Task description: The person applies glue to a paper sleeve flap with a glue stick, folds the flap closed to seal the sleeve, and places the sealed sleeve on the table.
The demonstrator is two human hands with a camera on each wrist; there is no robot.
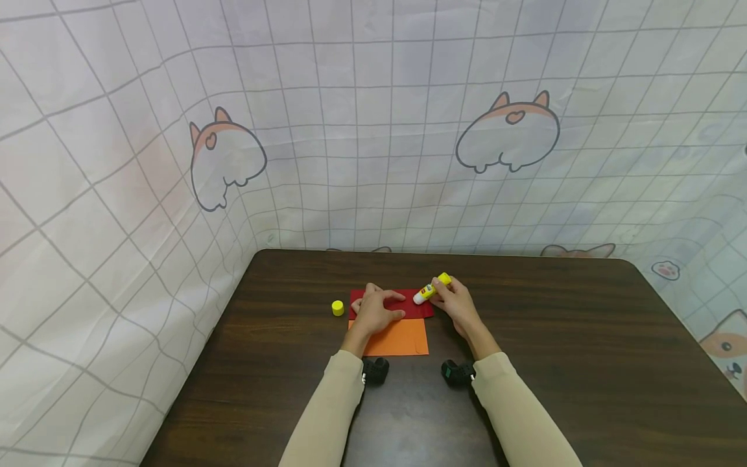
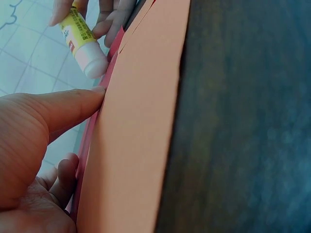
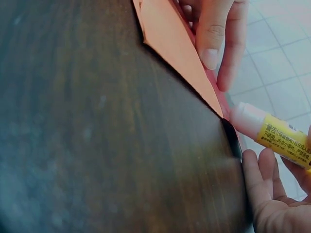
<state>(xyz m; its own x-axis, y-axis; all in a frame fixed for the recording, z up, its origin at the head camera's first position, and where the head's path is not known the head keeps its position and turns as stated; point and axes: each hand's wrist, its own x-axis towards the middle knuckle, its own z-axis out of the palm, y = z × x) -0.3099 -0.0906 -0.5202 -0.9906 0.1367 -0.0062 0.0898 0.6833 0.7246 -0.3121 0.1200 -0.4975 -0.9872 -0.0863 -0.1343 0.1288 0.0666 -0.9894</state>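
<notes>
1. Nearest the person, two black wrist cameras sit at the sleeve cuffs.
2. Beyond them, orange paper lies on the dark wooden desk; probably light and easily creased, it suits holding flat by its edges.
3. Over its far edge, the left hand rests on red paper, thumb and forefinger spread, pinching nothing visible.
4. Left of that paper sits a yellow cap.
5. Rightward, the right hand pinches a glue stick between thumb and fingers, white end slanting down at the red paper. It should be light, stiff and smooth; the yellow barrel offers the best hold.
6. Farthest hangs gridded cloth.
</notes>
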